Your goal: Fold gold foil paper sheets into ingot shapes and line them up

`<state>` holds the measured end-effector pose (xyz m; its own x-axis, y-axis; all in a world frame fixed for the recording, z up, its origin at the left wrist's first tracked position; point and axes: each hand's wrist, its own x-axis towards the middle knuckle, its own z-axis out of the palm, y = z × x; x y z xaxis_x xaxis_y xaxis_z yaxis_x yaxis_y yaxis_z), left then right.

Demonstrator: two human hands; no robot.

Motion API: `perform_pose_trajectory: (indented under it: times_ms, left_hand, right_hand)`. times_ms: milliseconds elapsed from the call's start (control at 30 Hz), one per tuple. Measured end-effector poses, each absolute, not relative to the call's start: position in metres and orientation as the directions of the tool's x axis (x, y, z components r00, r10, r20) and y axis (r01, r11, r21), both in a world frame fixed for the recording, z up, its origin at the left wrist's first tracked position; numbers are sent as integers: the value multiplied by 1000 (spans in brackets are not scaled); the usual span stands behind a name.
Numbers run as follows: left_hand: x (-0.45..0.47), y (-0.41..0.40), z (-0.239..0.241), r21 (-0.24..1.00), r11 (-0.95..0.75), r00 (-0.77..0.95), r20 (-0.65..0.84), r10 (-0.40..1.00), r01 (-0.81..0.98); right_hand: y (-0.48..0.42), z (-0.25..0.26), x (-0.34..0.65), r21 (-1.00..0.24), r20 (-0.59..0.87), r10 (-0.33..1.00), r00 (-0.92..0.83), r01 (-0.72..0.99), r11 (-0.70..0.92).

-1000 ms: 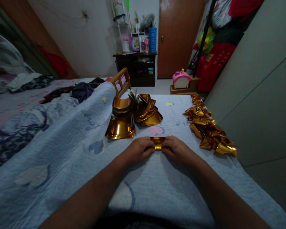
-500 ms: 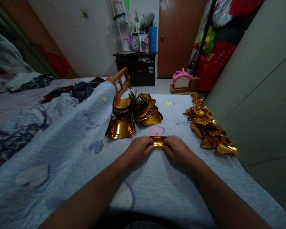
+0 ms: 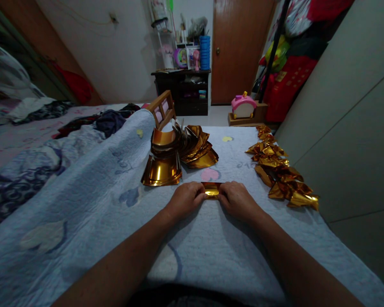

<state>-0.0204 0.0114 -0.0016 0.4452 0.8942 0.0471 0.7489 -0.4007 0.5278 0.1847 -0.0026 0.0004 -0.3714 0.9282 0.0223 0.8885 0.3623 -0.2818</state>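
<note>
A small strip of shiny gold foil paper lies low over the bed between my two hands. My left hand is closed on its left end, thumb toward me. The right end is gripped by my right hand, with the fingers curled over it. Just beyond my left hand sits a fanned stack of gold foil sheets, with a second loose stack leaning against it. Off to the right runs a row of folded gold foil pieces. The ends of the strip are hidden under my fingers.
A pale blue quilt covers the bed. Crumpled clothes lie to the left. Past the bed's far edge stand a dark cabinet and a pink toy. A pale wardrobe panel borders the right side.
Both hands stay in almost the same place. The visible face of the foil strip has turned slightly, showing more bright gold between the thumbs.
</note>
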Motion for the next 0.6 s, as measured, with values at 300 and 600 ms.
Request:
perform_pose_trajectory:
  times_ms: [300,600]
  left_hand:
    - [-17,10,3,491,-329,384,-12,923,807]
    - [-16,10,4,470,-328,389,-36,921,819]
  right_hand:
    - [-4,7,180,-228,-63,951,-303,932,282]
    - [-4,5,180,-222,-57,951,-304,932,285]
